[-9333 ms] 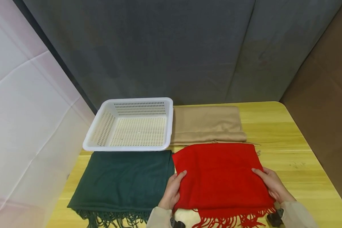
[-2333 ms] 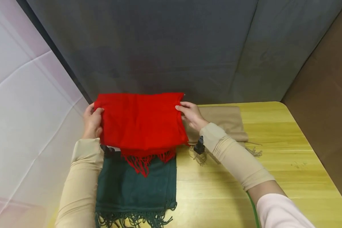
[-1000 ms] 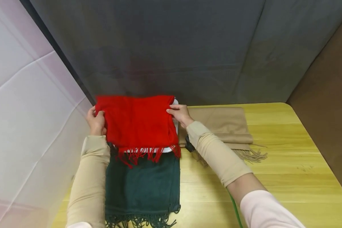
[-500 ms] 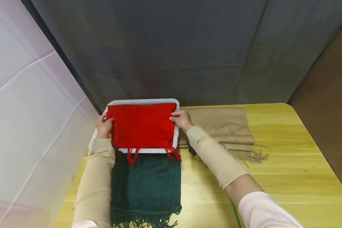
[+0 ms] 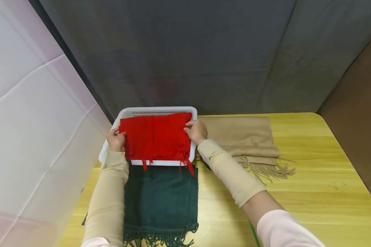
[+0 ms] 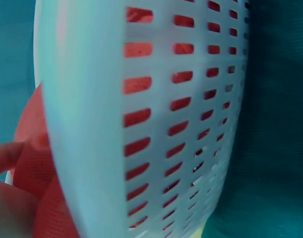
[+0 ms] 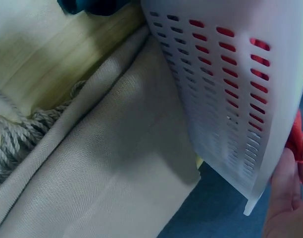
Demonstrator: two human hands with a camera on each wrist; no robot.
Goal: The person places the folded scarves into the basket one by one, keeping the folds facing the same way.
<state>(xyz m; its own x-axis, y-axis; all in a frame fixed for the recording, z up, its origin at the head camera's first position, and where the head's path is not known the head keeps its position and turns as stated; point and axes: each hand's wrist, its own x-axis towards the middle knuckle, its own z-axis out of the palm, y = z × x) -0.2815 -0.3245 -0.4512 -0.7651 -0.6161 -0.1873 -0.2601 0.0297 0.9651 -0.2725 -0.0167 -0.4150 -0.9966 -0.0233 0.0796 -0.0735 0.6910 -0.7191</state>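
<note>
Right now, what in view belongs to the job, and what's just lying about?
In the job, apparently:
red scarf, pinched by left hand and right hand
white basket, red scarf partly inside

Lying about:
green scarf, in front of the basket
tan scarf, right of it

Extending the left arm (image 5: 107,195) almost straight ahead while slanting the right arm (image 5: 235,178) inward from the lower right, baring a short stretch of it. Pinching between thumb and fingers with the left hand (image 5: 115,140) and the right hand (image 5: 198,132), well apart, pointing the left fingertips rightward and the right fingertips leftward. Holding the right hand slightly farther forward, bending neither arm sharply.
</note>
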